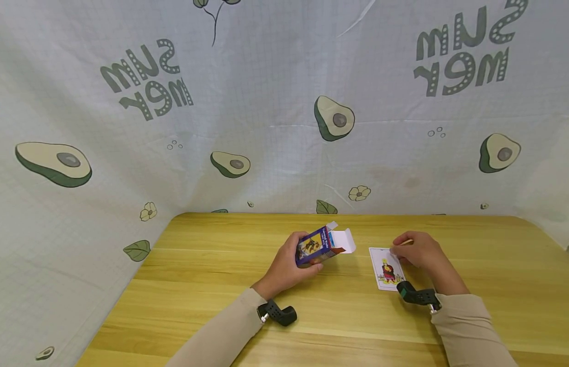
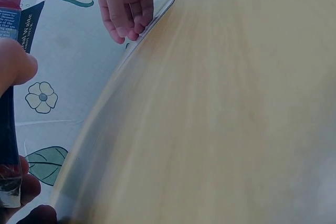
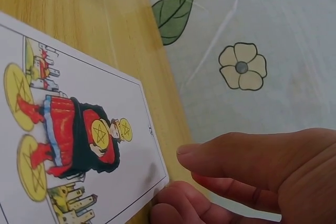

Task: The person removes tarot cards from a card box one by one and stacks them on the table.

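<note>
My left hand grips a blue tarot card box, raised above the table and tilted to the right. Its white end flap stands open, with a strip of light blue at the mouth. In the left wrist view, the thumb presses on the dark side of the box. A tarot card lies face up on the table, showing a figure in red with yellow discs. My right hand is at its far right corner. In the right wrist view, loosely bent fingers meet the card's edge, while the thumb stays apart above them.
The light wooden table runs back to a white curtain printed with avocados, flowers and lettering. A black wrist camera is on the left wrist, and another wrist camera on the right overlaps the card's near corner.
</note>
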Available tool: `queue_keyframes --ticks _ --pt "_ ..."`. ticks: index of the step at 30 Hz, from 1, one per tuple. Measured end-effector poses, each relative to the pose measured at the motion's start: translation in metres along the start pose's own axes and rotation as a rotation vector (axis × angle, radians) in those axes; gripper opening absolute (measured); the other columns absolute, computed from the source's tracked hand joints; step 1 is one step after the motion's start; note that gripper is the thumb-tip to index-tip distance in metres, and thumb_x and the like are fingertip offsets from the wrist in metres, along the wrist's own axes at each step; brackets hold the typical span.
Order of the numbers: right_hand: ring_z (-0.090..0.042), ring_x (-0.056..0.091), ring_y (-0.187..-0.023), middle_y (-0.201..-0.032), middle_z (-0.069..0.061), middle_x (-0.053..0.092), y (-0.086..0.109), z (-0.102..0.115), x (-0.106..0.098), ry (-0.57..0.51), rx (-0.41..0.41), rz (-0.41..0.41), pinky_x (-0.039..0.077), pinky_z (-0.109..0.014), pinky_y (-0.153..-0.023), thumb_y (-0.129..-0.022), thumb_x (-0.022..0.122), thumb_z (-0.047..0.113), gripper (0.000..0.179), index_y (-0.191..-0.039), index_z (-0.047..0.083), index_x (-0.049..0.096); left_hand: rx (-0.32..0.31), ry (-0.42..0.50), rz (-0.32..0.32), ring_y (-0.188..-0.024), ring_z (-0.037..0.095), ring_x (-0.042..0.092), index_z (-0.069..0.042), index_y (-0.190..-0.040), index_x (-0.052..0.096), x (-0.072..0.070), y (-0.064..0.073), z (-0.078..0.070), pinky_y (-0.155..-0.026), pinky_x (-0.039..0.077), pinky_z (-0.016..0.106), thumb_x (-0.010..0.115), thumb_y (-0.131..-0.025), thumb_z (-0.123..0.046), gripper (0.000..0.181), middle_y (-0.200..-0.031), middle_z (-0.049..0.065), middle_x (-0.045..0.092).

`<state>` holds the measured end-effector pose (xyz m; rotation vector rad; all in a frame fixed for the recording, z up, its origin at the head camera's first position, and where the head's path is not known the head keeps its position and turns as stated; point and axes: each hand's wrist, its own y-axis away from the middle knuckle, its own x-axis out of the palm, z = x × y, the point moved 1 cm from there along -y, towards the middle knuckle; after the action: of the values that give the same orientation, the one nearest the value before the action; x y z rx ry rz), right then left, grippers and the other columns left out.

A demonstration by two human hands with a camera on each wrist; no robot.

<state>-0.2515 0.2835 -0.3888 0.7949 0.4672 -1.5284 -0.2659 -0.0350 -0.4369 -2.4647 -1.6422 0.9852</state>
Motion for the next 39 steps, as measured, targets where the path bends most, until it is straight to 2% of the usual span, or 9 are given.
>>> queue_keyframes --ticks 10,16,20,24,32,39 --pt "-0.021 0.061 -0.073 -0.102 -0.026 0.062 0.002 0.008 -0.004 -0.041 -0.069 -0.003 0.053 -0.029 -0.065 -0.091 0.064 0.018 0.032 -0.11 -0.007 0.058 -0.001 -0.015 0.003 -0.101 0.013 0.052 -0.014 -0.137 0.039 0.0 0.0 0.001 -0.084 0.049 0.025 0.076 -0.081 -0.036 0.07 -0.118 0.001 0.052" --pt "-0.025 0.066 -0.078 -0.102 -0.023 0.064 0.009 0.022 -0.007 -0.102 -0.142 0.011 0.056 -0.038 -0.072 -0.092 0.064 0.02 0.036 -0.113 -0.01 0.056 -0.005 -0.009 0.006 -0.099 0.013 0.052 -0.015 -0.136 0.039 0.002 0.002 0.004 -0.084 0.049 0.026 0.077 -0.08 -0.036 0.07 -0.116 0.0 0.052" --pt "-0.027 0.067 -0.081 -0.098 -0.017 0.064 0.015 0.035 -0.01 -0.096 -0.186 -0.01 0.055 -0.041 -0.075 -0.093 0.064 0.025 0.039 -0.113 -0.008 0.056 0.006 -0.004 0.005 -0.101 0.013 0.052 -0.015 -0.136 0.039 0.001 0.001 0.003 -0.085 0.048 0.026 0.077 -0.08 -0.036 0.07 -0.117 0.0 0.052" --pt "-0.027 0.066 -0.084 -0.1 -0.018 0.064 0.023 0.049 -0.013 -0.093 -0.234 -0.014 0.054 -0.042 -0.077 -0.094 0.062 0.027 0.04 -0.116 -0.006 0.056 0.009 -0.006 0.01 -0.101 0.013 0.052 -0.014 -0.136 0.039 0.0 0.0 0.002 -0.085 0.048 0.026 0.077 -0.08 -0.034 0.071 -0.118 0.001 0.051" --pt "-0.018 0.064 -0.079 -0.098 -0.016 0.066 0.037 0.074 -0.009 -0.155 -0.313 -0.024 0.055 -0.036 -0.073 -0.093 0.064 0.019 0.032 -0.114 -0.005 0.058 0.011 -0.017 0.008 -0.101 0.013 0.052 -0.014 -0.136 0.039 0.0 0.0 0.001 -0.085 0.048 0.026 0.077 -0.08 -0.034 0.071 -0.118 0.002 0.052" --pt "-0.018 0.064 -0.078 -0.096 -0.016 0.067 0.04 0.086 0.002 -0.195 -0.367 -0.036 0.055 -0.029 -0.066 -0.091 0.065 0.011 0.025 -0.109 -0.006 0.061 0.017 -0.013 0.013 -0.101 0.013 0.052 -0.013 -0.136 0.039 0.0 0.0 0.001 -0.085 0.048 0.026 0.077 -0.08 -0.034 0.071 -0.118 0.002 0.052"
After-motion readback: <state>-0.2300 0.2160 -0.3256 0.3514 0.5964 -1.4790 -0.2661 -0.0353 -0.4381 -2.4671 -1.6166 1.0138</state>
